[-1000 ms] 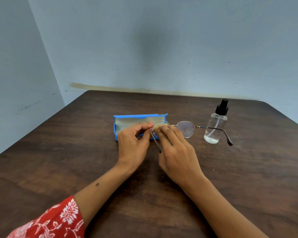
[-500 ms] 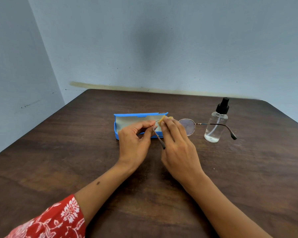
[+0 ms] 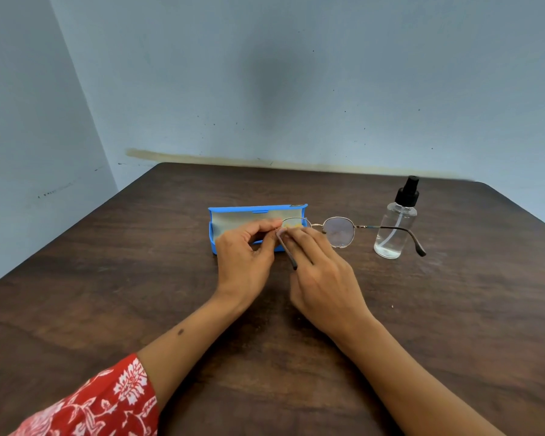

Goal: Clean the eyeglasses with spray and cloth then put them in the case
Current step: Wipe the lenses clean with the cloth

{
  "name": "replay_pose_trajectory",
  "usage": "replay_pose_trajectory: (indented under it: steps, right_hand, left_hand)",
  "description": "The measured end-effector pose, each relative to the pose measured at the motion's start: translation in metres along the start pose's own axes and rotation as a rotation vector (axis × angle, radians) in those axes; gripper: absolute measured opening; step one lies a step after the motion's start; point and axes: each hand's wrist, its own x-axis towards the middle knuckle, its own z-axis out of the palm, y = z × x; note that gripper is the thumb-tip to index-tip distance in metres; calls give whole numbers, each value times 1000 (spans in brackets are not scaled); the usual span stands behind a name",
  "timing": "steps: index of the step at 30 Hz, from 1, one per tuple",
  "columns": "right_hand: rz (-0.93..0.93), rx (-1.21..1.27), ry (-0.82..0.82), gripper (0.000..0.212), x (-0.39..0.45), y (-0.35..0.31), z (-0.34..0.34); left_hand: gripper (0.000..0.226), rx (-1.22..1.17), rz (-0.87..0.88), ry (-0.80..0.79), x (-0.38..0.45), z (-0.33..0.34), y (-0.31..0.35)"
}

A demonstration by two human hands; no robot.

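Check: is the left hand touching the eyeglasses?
Touching. The head view shows the left hand pinching the eyeglasses at the frame's left hinge, thumb and forefinger closed on the metal.

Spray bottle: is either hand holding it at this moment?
No, the spray bottle stands alone on the table while both the left hand and right hand work on the eyeglasses.

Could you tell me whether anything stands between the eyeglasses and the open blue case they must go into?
Nothing visible does. The eyeglasses are held up just in front of the open blue case, gripped by the left hand while the right hand wipes a lens. The spray bottle stands off to the right.
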Motion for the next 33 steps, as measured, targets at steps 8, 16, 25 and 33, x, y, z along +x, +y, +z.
replay_pose_trajectory:
  steps: [8, 16, 25, 33]
  right_hand:
    - [8, -40, -66, 48, -1, 1, 3]
    - [94, -88, -29, 49, 0, 7, 4]
    - [41, -72, -33, 43, -2, 4, 3]
    - [-2, -41, -34, 45, -3, -1, 0]
  left_hand:
    - [19, 28, 13, 9, 0, 0, 0]
    - [20, 18, 13, 10, 1, 2, 1]
    - [21, -8, -4, 13, 1, 1, 0]
    - [18, 21, 21, 44, 3, -1, 1]
